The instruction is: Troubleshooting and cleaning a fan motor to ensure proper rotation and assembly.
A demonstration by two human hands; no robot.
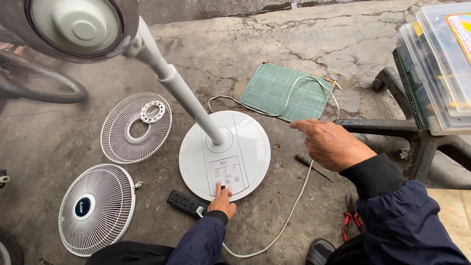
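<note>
A white pedestal fan stands on cracked concrete, its round base (250,147) in the middle and its pole (181,88) rising to the bare motor head (73,24) at top left. My left hand (222,202) rests a fingertip on the button panel (226,175) at the base's front edge. My right hand (329,143) hovers to the right of the base, fingers loosely spread and pointing left, holding nothing. The fan's white cord (294,206) runs under it.
Two white fan grilles (136,128) (96,208) lie left of the base. A black power strip (185,202) sits by my left hand. A green cutting mat (287,92), a screwdriver (312,167), red-handled pliers (351,220), a chair base (392,127) and clear plastic bins (441,68) lie right.
</note>
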